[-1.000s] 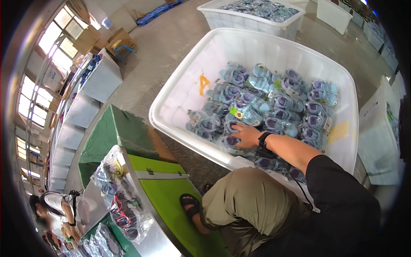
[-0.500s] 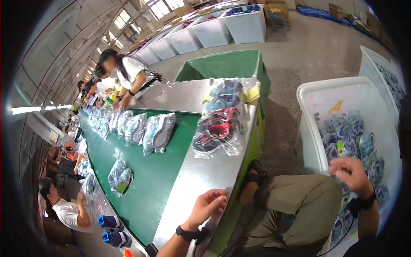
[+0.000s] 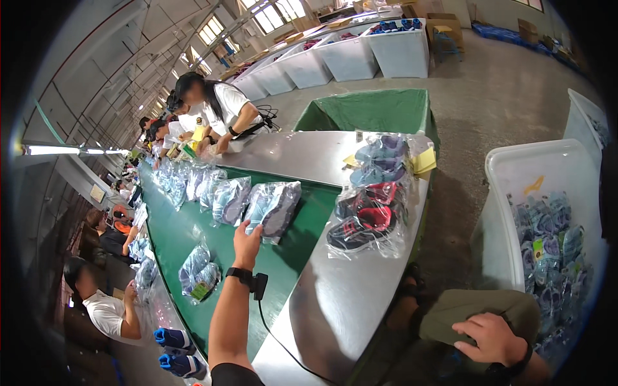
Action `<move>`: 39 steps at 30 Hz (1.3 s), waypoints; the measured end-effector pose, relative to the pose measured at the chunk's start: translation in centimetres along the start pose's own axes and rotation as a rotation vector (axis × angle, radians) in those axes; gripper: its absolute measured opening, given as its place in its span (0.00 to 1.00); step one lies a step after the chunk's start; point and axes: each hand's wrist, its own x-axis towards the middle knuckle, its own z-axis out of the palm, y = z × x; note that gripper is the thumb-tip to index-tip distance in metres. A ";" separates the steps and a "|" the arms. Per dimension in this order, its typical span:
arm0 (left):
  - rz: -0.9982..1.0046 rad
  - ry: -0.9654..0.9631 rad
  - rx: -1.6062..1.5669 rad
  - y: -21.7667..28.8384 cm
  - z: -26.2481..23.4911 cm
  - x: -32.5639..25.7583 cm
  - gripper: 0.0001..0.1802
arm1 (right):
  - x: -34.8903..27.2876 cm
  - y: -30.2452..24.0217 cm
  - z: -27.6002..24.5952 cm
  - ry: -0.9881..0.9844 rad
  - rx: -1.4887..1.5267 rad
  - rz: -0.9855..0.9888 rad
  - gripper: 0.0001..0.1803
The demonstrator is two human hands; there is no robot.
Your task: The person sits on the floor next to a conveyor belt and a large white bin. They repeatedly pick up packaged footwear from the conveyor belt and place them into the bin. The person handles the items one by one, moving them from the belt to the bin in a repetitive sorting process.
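My left hand [image 3: 247, 246] reaches over the green belt, its fingertips at the near edge of a clear plastic bag [image 3: 275, 209] holding a grey and light-blue pair of shoes. Finger and thumb look apart there; whether they press on the plastic is hard to see. My right hand [image 3: 490, 339] hovers near my knee with fingers spread and nothing in them. Another bagged pair of shoes [image 3: 199, 273] with a green tag lies on the belt, left of my forearm. Bagged red-and-black shoes [image 3: 365, 225] lie on the metal ledge beside bagged blue-grey shoes [image 3: 380, 157].
The green conveyor belt [image 3: 290, 254] carries a row of bagged shoes. A green bin [image 3: 367, 109] stands beyond the metal ledge [image 3: 335, 289]. At right, a white bin [image 3: 505, 212] holds bagged shoes. A person [image 3: 225, 106] works across the belt; another [image 3: 106, 305] sits at left.
My left hand has moved from above the metal ledge forward and left to the bagged grey shoes. My right hand has come away from the white bin toward my knee. The view has shifted.
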 end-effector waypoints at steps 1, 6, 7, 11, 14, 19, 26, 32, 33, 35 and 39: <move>0.024 0.051 0.054 -1.4 0.1 1.4 0.34 | 0.1 0.2 0.1 -0.056 -0.059 0.008 0.22; -0.217 0.047 0.128 -5.4 2.0 4.9 0.44 | 0.7 0.2 0.2 0.041 0.012 -0.028 0.21; -0.317 -0.018 0.114 -5.5 2.2 4.7 0.48 | 0.8 0.1 0.2 0.040 0.009 -0.024 0.21; -0.415 -0.177 -0.413 -4.5 3.0 1.5 0.36 | 0.6 0.2 0.3 0.025 -0.014 -0.011 0.21; -0.476 -0.260 -0.495 -2.5 2.5 -0.7 0.29 | 0.2 0.5 0.6 0.020 -0.023 -0.015 0.21; -0.438 -0.166 -0.510 0.5 1.6 -6.7 0.40 | -0.2 0.7 0.9 0.004 -0.059 -0.018 0.21; -0.075 -0.343 -0.652 2.5 -2.3 -18.0 0.42 | -0.9 0.1 0.6 -0.009 -0.090 -0.078 0.20; -0.425 -0.290 -0.886 6.7 -5.0 -21.9 0.43 | -1.4 -0.3 0.5 -0.008 -0.062 -0.096 0.21; -0.462 -0.251 -0.926 7.5 -4.8 -22.2 0.46 | -1.5 -0.4 0.6 -0.005 -0.059 -0.090 0.21; -0.444 -0.213 -0.848 8.8 -3.2 -22.6 0.56 | -1.7 -0.5 0.7 -0.011 -0.068 -0.075 0.21; -0.255 -0.214 -0.759 9.4 -0.2 -22.2 0.61 | -1.7 -0.9 0.6 0.009 0.012 -0.090 0.20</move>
